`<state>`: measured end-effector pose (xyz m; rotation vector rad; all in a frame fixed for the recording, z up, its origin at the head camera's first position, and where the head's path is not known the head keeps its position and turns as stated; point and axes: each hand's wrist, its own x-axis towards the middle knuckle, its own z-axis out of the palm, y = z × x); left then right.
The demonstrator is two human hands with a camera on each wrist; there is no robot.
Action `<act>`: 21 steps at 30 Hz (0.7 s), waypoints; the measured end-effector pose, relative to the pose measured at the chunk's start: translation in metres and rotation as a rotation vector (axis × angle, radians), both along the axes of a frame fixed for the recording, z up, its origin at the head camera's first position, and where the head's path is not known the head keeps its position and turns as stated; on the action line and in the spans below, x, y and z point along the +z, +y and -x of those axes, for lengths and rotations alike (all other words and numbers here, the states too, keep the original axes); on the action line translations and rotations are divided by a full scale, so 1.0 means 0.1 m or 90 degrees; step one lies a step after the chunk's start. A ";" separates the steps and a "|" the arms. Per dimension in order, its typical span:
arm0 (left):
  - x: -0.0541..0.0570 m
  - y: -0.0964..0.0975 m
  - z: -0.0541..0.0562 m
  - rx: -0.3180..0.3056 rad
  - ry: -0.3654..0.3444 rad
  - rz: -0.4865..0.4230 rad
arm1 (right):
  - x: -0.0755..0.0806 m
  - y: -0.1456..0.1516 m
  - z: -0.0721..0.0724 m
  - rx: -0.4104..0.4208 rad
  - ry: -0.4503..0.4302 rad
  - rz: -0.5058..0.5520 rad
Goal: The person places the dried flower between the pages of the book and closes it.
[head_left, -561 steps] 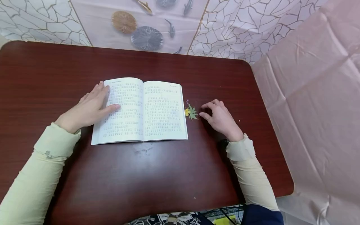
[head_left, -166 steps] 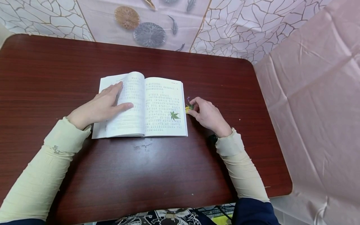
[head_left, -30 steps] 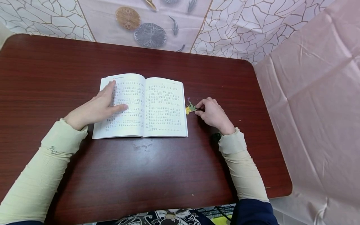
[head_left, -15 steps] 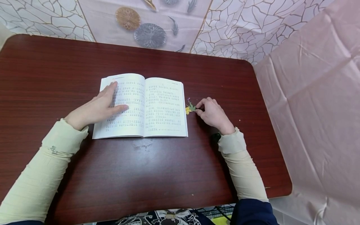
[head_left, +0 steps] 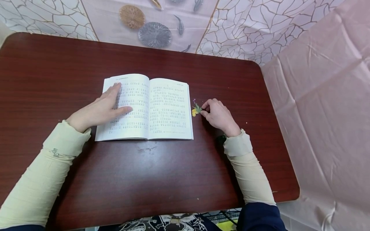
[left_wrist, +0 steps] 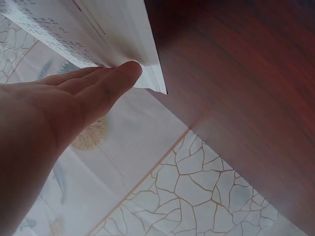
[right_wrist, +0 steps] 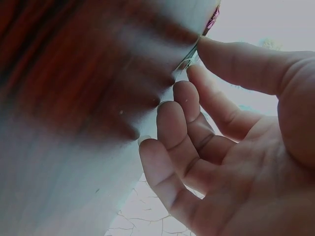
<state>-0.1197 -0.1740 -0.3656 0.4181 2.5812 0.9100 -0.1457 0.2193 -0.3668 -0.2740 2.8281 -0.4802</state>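
An open book (head_left: 170,109) with printed pages lies on the dark red table. My left hand (head_left: 95,112) rests flat on its left page, thumb spread; the left wrist view shows those straight fingers (left_wrist: 106,88) against the paper. Just off the book's right edge are a green lobed leaf (head_left: 198,108), a yellow flower (head_left: 194,112) and a small purple flower (head_left: 194,100). My right hand (head_left: 219,116) pinches the leaf's right side between thumb and forefinger. In the right wrist view, a thin green stem (right_wrist: 187,60) shows at the fingertips, with the purple flower (right_wrist: 213,18) beyond.
The wooden table (head_left: 162,179) has a rounded right corner and edge. A patterned cloth (head_left: 179,25) hangs behind it, and a pale pink cloth (head_left: 323,112) hangs along the right side. Tiny light specks dot the tabletop.
A leaf lay on the right page several seconds ago; different pages now face up without it. Since half a second ago, the leaf by the right fingertips has shifted slightly. The left hand stays put.
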 end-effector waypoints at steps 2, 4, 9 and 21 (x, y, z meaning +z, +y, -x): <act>0.00 0.00 0.00 -0.001 0.004 0.001 | 0.00 0.00 0.00 -0.002 0.000 -0.001; 0.01 0.01 0.00 -0.002 0.008 0.002 | 0.00 0.00 0.00 -0.006 -0.004 -0.005; 0.02 0.01 0.00 -0.001 0.007 0.003 | 0.01 0.00 0.00 -0.018 -0.020 -0.010; 0.02 0.00 -0.01 -0.003 0.010 -0.003 | 0.02 0.00 0.00 -0.028 -0.034 -0.025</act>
